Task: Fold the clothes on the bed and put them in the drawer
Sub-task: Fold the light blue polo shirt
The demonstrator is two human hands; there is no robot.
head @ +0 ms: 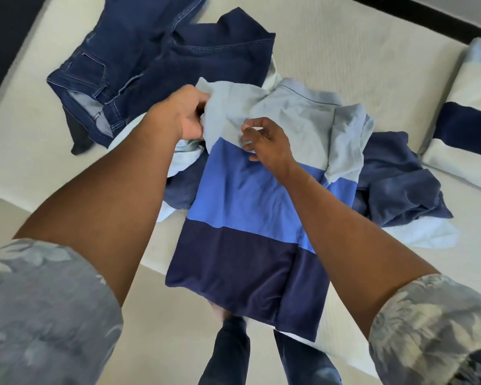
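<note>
While the left hand [188,116] bunches the pale-blue shoulder of the banded shirt [247,195] in curled fingers, the right hand [267,143] sits bent-fingered on the cloth just beside it; pinching or only touching, I cannot tell. Shirt's spread on the bed [345,51], navy hem drooping over the edge. Soft, light knit by the look, floppy, no stiffness: best taken at shoulders or side seams. Jeans [117,68] behind look heavier, stiffer denim.

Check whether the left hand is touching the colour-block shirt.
Touching. The head view shows the left hand, fingers curled, gripping a bunched pale-blue corner of the colour-block shirt.
</note>
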